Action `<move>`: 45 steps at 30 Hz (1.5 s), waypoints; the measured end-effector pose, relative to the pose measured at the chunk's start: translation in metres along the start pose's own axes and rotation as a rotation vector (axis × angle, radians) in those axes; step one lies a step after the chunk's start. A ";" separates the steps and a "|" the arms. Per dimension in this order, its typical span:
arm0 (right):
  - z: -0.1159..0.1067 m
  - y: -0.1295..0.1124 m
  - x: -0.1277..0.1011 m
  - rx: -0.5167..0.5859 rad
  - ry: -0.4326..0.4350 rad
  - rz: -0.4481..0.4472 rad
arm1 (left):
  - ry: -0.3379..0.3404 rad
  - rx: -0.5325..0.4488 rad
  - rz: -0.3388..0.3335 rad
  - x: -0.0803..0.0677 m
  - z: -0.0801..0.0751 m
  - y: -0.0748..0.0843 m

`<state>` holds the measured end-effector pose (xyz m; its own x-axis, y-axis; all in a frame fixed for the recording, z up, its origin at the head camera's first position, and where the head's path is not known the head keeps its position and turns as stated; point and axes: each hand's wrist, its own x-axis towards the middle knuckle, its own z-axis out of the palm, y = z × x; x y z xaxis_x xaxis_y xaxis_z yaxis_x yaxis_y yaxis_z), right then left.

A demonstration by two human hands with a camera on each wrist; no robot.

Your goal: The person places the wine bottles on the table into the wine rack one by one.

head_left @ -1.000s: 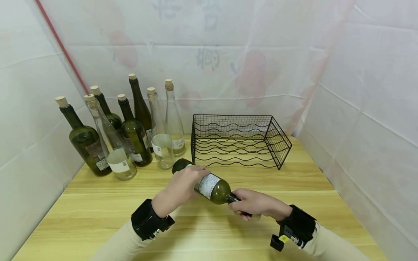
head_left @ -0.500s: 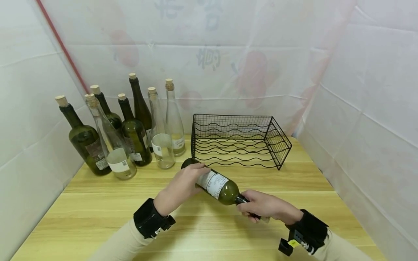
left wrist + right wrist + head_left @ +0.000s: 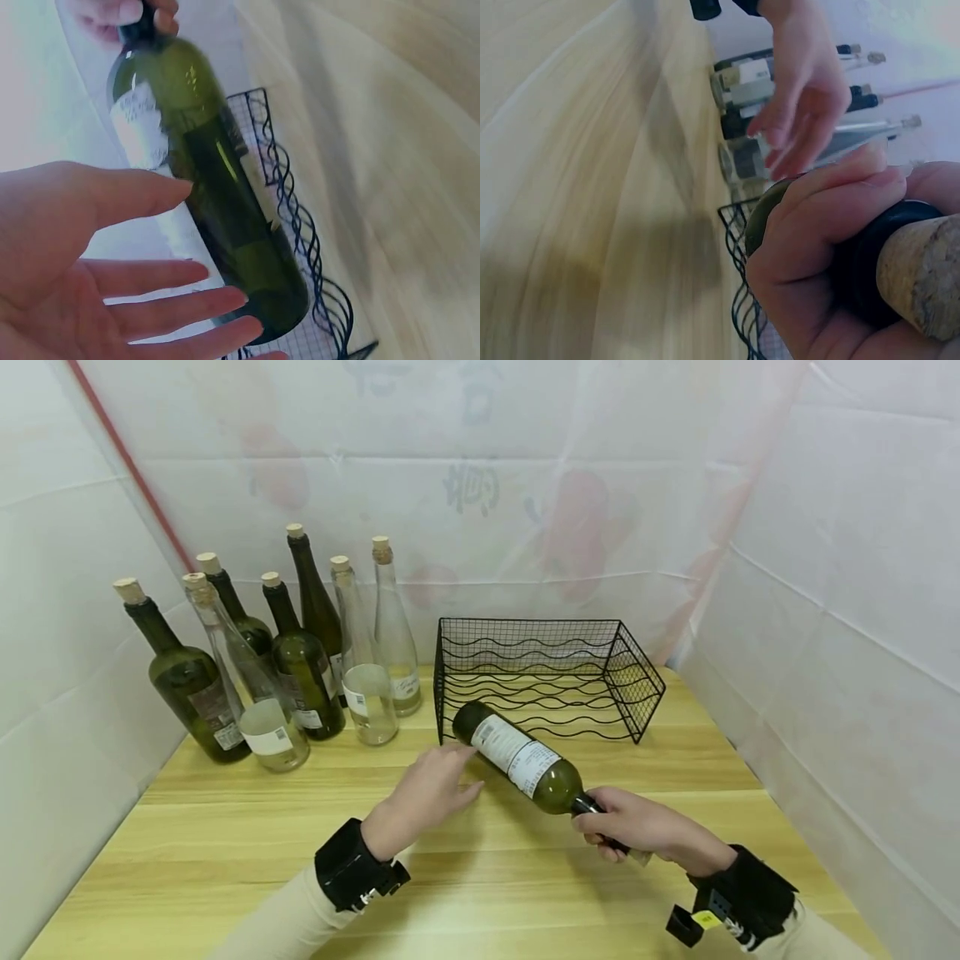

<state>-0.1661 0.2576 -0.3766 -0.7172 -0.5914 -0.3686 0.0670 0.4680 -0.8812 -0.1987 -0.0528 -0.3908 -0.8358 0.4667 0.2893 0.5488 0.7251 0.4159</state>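
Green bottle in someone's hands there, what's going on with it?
A person's right hand grips the green bottle by its neck, with the base pointing away from them. The left hand is beside the lower end, fingers extended and not wrapped round it; whether a fingertip touches is hard to tell. Behind the bottle's base is a black wire rack on the wooden table. To the left, seven corked bottles, some green and some clear, stand together.

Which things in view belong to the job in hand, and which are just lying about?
Job, apparently:
green bottle
right hand, gripping its neck
left hand, open near its base
black wire rack

Not in use now:
seven other corked bottles, standing untouched
white sheeting
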 end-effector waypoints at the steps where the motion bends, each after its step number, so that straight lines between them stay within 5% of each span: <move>1: -0.001 0.001 -0.001 0.005 0.009 0.001 | -0.023 0.006 0.006 0.000 0.002 0.001; 17: -0.020 0.019 -0.007 0.050 0.030 -0.025 | -0.207 0.080 0.124 0.016 0.015 0.021; 29: -0.031 0.029 -0.011 0.112 0.071 -0.034 | -0.250 0.066 0.205 0.044 0.027 0.039; 45: -0.040 0.043 -0.016 0.149 0.115 0.002 | -0.264 0.001 0.176 0.067 0.049 0.052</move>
<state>-0.1796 0.3130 -0.3968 -0.7911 -0.5075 -0.3415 0.1640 0.3619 -0.9177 -0.2270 0.0414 -0.3922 -0.7034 0.7002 0.1225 0.6853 0.6220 0.3788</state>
